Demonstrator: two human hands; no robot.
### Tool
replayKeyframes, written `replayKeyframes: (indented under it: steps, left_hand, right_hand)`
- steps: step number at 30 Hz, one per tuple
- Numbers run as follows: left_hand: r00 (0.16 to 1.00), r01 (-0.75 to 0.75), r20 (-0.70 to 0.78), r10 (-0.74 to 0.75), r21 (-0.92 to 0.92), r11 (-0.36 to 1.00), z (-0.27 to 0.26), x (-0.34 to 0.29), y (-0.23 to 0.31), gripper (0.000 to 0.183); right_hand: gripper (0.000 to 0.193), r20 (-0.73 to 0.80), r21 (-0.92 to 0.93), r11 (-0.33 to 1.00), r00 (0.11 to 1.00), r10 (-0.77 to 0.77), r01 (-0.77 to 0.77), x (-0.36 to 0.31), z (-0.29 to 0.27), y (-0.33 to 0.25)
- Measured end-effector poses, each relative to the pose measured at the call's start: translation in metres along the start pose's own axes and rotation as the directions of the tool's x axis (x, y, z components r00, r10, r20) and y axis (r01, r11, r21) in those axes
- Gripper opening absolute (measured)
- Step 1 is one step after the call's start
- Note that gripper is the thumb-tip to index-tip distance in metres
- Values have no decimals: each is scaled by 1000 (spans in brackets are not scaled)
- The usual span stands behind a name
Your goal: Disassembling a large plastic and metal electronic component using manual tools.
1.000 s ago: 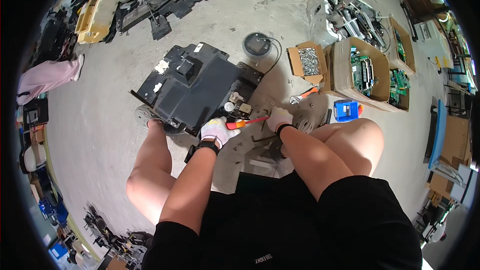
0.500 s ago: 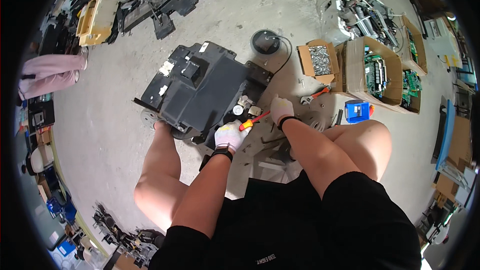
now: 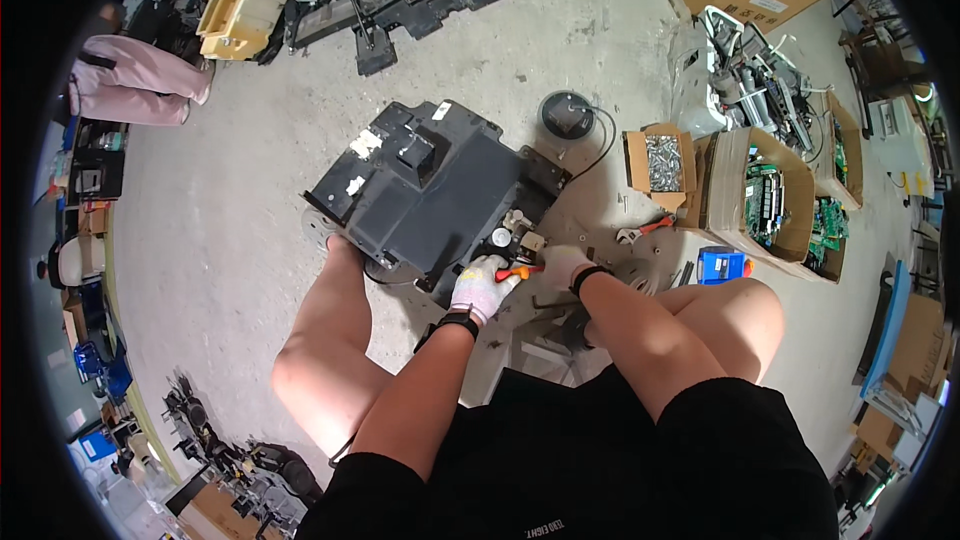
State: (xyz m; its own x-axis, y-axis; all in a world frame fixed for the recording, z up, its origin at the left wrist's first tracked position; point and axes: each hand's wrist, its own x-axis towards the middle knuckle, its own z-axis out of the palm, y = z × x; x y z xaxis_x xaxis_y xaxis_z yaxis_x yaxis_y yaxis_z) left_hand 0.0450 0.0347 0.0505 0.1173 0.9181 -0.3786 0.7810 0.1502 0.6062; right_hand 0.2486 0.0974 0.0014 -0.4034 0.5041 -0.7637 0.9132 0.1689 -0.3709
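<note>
Drawn closer together, our left hand (image 3: 480, 290) grips the screwdriver (image 3: 520, 272) — axis left-right, just below centre — toward our right hand (image 3: 564, 266), grip unclear.

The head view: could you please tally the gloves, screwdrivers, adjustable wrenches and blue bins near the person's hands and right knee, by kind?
Gloves: 2
Screwdriver: 1
Adjustable wrench: 1
Blue bin: 1
Total: 5
</note>
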Motion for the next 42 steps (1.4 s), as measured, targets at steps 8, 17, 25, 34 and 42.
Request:
replayKeyframes:
  steps: [8, 17, 25, 34, 42]
  left_hand:
    - [977, 69, -190, -101, -165, 984, 12, -37, -20, 46]
    - [572, 505, -351, -741, -561, 656, 13, -64, -107, 52]
    - [773, -11, -448, -449, -717, 697, -9, -49, -114, 59]
    - [808, 262, -507, -299, -145, 954, -25, -64, -72, 45]
    - [860, 295, -409, -305, -91, 951, -37, -57, -56, 37]
  right_hand:
    - [48, -122, 197, 940, 958, -259, 279, -7, 29, -37]
    - [43, -156, 186, 933, 947, -281, 308, -24, 14, -59]
    - [69, -266, 212, 954, 952, -154, 214, -15, 19, -100]
    - [42, -210, 100, 970, 958, -198, 222, -13, -8, -122]
    - [50, -217, -4, 948, 925, -312, 319, 47, 7, -103]
